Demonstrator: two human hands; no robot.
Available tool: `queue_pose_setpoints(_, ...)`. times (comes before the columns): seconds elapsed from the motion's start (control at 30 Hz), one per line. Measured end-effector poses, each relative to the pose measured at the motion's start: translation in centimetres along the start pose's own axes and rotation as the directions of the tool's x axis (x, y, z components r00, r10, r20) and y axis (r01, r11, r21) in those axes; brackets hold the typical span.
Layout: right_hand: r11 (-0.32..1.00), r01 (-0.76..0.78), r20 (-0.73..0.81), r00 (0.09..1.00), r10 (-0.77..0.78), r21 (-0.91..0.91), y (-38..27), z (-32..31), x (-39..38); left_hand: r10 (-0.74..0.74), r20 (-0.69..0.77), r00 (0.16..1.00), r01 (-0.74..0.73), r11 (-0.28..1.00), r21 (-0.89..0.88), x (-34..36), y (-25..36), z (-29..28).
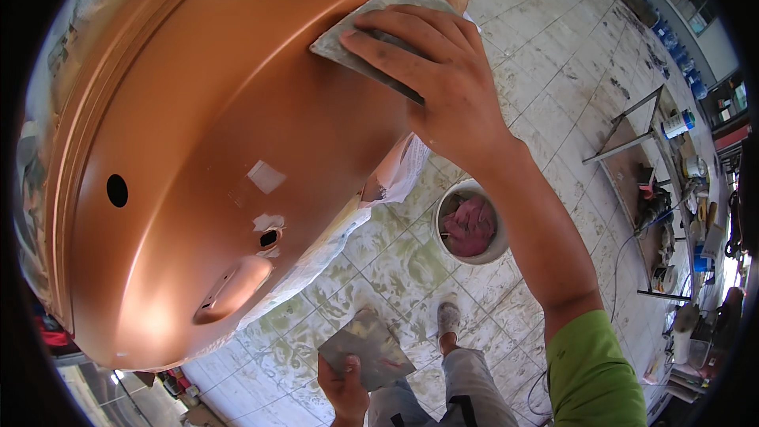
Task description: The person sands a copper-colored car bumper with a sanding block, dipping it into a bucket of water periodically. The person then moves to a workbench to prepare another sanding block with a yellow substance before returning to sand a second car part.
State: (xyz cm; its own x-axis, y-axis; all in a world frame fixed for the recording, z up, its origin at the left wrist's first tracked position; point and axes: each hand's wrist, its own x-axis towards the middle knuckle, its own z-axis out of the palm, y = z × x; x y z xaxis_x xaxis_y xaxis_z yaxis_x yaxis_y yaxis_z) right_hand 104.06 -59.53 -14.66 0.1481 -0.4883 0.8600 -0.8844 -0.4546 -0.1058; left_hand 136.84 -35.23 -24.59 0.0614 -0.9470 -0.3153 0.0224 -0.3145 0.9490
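My right hand (443, 71) presses a flat grey, worn-looking pad (371, 20) against the upper right of a copper-orange car door panel (269, 119). The fingers lie bent across the pad, and the thumb's grip is hidden. Whether it is sandpaper or a thin board I cannot tell. Low in the picture, my left hand (345, 391) grips a smeared grey square plate (368, 350) by its near left corner, thumb on top. It is held apart from the panel. Pale patches (266, 176) show on the panel near the handle recess (233, 290).
Crumpled masking film (304, 269) hangs along the panel's lower edge. On the smeared tile floor (530, 0) stands a white bucket (502, 251) with a reddish cloth (468, 225) inside. At the right, a metal-framed rack (632, 142) holds cans and tools; a thin cable lies nearby.
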Motion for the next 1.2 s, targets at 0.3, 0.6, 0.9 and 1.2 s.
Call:
queue_pose_setpoints(0.3, 0.995, -0.098, 0.095, 0.991, 0.099, -0.02, -0.9, 1.0, -4.1, -0.012, -0.002, 1.0, 0.012, 1.0, -0.023, 1.0, -1.0, 1.0)
queue_pose_setpoints(0.6, 0.999, -0.033, 0.048, 0.998, 0.034, -0.025, 1.1, -1.0, 0.8, -0.029, -0.026, 0.999, 0.028, 0.999, -0.035, 0.5, -0.6, 1.5)
queue_pose_setpoints(0.9, 0.995, -0.072, 0.164, 0.983, 0.082, -0.063, -0.1, -0.8, -2.7, 0.003, -0.014, 1.0, -0.003, 1.0, -0.027, 0.7, -1.3, 2.1)
queue_pose_setpoints(1.2, 1.0, -0.019, 0.178, 0.984, 0.022, -0.022, 1.2, -2.1, 1.7, -0.112, -0.027, 0.993, 0.113, 0.993, 0.018, -1.4, -2.2, 1.1)
